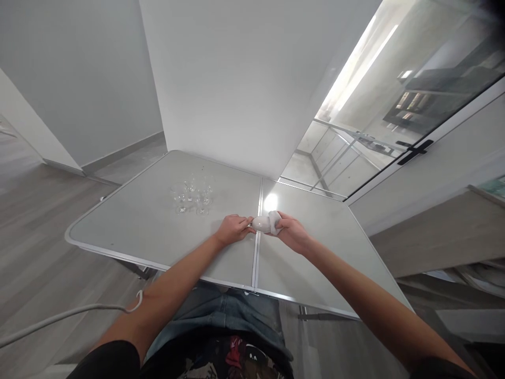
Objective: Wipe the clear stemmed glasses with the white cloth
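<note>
The left hand [235, 229] held a stemmed glass [260, 224] sideways. The right hand [291, 230] gripped a white cloth [274, 222] at its rim.

Legible text, labels, brands, numbers and signs: none. The shirt [235, 359] at the bottom centre of the frame carries a multicoloured print; any characters within it are too indistinct to read.

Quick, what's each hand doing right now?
Left hand: closed, holding the glass by its narrow end.
Right hand: closed, holding a white cloth against the glass's wide end.
</note>
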{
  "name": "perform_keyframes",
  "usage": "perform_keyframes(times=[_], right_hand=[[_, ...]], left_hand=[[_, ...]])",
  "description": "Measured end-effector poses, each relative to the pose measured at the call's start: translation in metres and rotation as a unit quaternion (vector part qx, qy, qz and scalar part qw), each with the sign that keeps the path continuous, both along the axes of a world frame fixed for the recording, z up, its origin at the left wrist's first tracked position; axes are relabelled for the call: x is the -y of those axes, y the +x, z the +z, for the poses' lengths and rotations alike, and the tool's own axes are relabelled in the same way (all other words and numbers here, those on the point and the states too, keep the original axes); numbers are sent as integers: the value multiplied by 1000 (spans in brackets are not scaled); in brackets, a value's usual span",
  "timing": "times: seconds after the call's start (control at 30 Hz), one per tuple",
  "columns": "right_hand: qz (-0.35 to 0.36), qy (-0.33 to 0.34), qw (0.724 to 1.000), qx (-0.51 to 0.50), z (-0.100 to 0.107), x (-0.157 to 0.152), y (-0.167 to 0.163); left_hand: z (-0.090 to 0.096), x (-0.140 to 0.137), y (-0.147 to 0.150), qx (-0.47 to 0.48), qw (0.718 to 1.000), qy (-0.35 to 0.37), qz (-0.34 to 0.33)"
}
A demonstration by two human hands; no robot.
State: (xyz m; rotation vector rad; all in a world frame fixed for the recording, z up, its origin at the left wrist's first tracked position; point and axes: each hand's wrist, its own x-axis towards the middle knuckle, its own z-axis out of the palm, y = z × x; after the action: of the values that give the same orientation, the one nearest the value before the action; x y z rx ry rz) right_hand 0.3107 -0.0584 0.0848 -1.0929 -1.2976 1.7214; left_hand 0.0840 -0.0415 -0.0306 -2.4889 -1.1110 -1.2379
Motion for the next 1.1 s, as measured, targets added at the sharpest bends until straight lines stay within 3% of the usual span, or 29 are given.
perform_keyframes(times=[0.07,0.13,0.23,0.3,0.4,0.5,0.57,0.63,0.73,0.83,0.9,1.0,1.1], right_hand=[[-48,-47,998,-4,-3,2,0],[-70,-36,997,-4,-4,4,1],[-25,59,998,12,-5,8,5],[22,146,985,83,-6,10,8],[90,309,924,207,-5,9,17],[177,445,843,243,2,1,27],[222,487,807,251,10,-6,31],[224,497,794,269,17,-12,32],[180,492,807,273,17,-14,29],[129,441,850,257,4,-11,22],[91,357,902,226,-5,-8,18],[69,167,975,127,-10,-7,14],[32,50,998,14,-10,-9,12]], left_hand=[[1,1,3,-33,999,25,-6],[2,2,5,-39,999,37,-3],[2,1,4,-15,1000,24,10],[2,1,2,-14,1000,12,-1],[2,2,-2,-35,999,2,-24],[2,2,-4,-38,998,2,-44],[2,1,-5,-22,999,2,-47],[0,-1,-5,10,999,-7,-32],[-3,-4,-5,50,998,-28,-4],[-5,-4,-3,48,998,-36,6],[-4,-3,-2,32,999,-34,2],[-3,-1,-1,1,999,-21,-24],[-2,-1,-1,0,1000,1,-11]])
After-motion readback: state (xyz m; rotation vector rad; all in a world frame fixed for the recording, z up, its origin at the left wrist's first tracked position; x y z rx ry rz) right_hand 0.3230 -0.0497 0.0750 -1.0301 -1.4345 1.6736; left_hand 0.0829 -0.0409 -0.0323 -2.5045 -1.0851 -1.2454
